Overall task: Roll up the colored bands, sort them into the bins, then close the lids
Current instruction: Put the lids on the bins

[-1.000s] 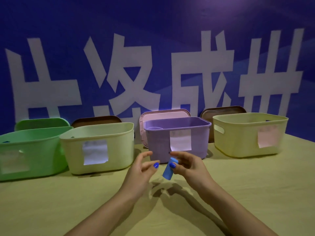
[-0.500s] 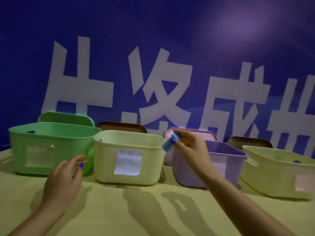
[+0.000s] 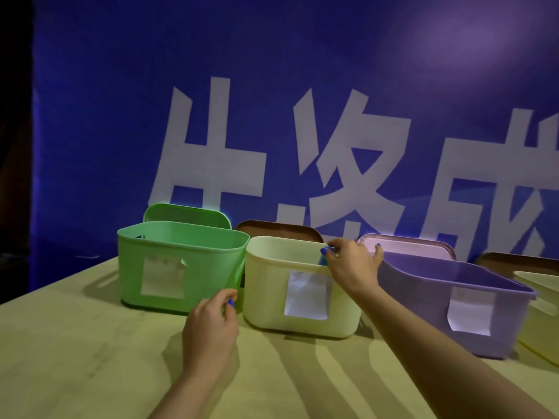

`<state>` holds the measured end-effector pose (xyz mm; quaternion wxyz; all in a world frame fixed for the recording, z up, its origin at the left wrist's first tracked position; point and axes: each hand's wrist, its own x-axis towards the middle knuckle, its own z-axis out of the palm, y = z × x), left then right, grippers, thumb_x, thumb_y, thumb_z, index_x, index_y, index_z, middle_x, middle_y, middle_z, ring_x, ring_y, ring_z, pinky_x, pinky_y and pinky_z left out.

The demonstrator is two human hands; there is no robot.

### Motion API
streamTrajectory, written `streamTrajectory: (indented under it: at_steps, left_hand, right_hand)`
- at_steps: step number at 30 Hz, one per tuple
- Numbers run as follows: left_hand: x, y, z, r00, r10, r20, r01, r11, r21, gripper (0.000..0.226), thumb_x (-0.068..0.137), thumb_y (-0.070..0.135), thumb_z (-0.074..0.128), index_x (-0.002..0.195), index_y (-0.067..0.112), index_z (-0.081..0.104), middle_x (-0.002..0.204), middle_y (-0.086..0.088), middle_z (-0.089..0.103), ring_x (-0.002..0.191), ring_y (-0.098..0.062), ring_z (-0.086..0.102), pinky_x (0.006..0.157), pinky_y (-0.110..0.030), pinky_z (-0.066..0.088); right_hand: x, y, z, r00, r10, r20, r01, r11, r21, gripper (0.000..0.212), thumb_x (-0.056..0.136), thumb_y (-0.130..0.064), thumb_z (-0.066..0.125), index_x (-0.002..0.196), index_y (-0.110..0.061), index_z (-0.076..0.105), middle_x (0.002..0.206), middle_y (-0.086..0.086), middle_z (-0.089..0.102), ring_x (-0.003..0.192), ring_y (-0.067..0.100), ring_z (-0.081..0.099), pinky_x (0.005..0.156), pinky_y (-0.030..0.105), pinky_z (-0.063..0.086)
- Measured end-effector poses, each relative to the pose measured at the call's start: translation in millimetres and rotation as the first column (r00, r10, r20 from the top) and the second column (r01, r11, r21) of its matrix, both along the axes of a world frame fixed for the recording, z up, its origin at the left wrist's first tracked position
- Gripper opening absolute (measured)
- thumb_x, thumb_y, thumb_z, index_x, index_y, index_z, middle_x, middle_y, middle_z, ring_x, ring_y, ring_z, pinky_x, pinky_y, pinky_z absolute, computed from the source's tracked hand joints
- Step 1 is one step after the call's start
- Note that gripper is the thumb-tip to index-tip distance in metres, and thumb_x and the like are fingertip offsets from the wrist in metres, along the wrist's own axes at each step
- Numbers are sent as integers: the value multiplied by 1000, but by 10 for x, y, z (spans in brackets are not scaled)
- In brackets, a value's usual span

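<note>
1. Right hand (image 3: pixel 352 266) reaches over the near rim of the pale yellow plastic bin (image 3: pixel 272 309), second from the left. Thumb and fingers pinch a small rolled blue band (image 3: pixel 324 259); only a sliver of it shows, at and just inside the bin's rim.
2. Left hand (image 3: pixel 211 325) sits low above the light wooden tabletop (image 3: pixel 75 358), in front of the gap between the green plastic bin (image 3: pixel 169 267) and the pale yellow bin. Fingers loosely curled, nothing in them that I can see; blue-painted nail visible.
3. Bins stand in a row, all uncovered. Green one at far left, pale yellow just beside it, then a purple plastic bin (image 3: pixel 429 297), then the corner of another pale yellow bin (image 3: pixel 541 300) cut by the right edge.
4. White paper labels on the bin fronts; writing not legible.
5. Lids stand on edge behind the bins: green lid (image 3: pixel 187 214), brown lid (image 3: pixel 278 230), pink lid (image 3: pixel 408 246), second brown lid (image 3: pixel 514 261).
6. Behind everything, a blue backdrop with large white characters (image 3: pixel 302 116).
</note>
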<state>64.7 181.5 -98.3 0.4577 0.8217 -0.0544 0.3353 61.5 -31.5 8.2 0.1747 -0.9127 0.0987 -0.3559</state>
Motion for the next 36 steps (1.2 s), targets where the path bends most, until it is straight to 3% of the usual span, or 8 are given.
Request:
streamTrajectory:
  at_steps: [6,15,18,21,23,26,30,36]
  left_hand:
    - [39,3,-17,1000,11,5,-11,1000,-6,25,92,13,53,110,23,67,95,-2,65,80,-20,58,67,-32,48]
    - [2,2,-11,996,53,67,-60,994,95,25,88,6,57,107,18,69,95,-5,66,85,-21,57,72,-31,44]
    - [26,-13,-36,965,42,258,-115,955,272,28,80,9,56,105,14,68,89,-3,71,85,-24,64,78,-36,46]
    - [213,129,-28,912,-126,390,-128,817,562,44,82,30,40,125,23,50,118,1,64,111,-17,50,105,-36,25]
    - [384,362,48,901,-87,425,-212,766,607,48,92,42,31,136,24,39,135,-1,51,124,-19,40,114,-36,9]
    - [613,819,183,930,131,343,-279,859,429,66,94,58,9,143,19,30,147,-9,36,134,-27,30,117,-36,-2]
    - [877,1266,68,922,303,239,-358,904,235,75,89,62,17,144,14,31,151,-17,28,137,-38,28,115,-50,3]
    - [981,1389,45,942,329,70,-327,944,-42,86,77,76,17,149,29,21,160,-2,9,146,-26,10,115,-55,4]
  right_hand:
    - [-55,32,6,998,53,24,-51,996,-74,31,101,-29,36,112,-21,63,102,-1,68,109,18,55,113,48,1]
    - [-93,95,-184,992,121,40,-118,991,-64,29,100,-25,37,82,-14,56,84,4,60,85,20,52,95,39,38]
    - [-81,135,-202,990,141,27,-138,986,-89,27,100,-28,37,91,-15,59,94,2,61,91,18,53,89,35,43]
    - [-75,214,-164,981,184,55,-179,980,-86,30,101,-29,35,91,-14,59,91,2,61,88,16,53,85,32,44]
    - [-49,272,-121,973,224,53,-218,971,-97,33,101,-31,32,91,-14,59,90,2,61,90,15,51,85,31,42]
    - [74,380,-44,964,265,13,-260,954,-150,37,101,-38,30,99,-15,59,97,2,60,99,15,49,89,33,41]
    - [302,647,73,911,412,-13,-411,905,-111,42,101,-37,31,95,-7,60,95,9,62,95,22,52,88,37,42]
    - [758,982,295,818,554,156,-570,741,355,53,96,-45,40,108,1,62,106,15,64,103,29,57,89,41,43]
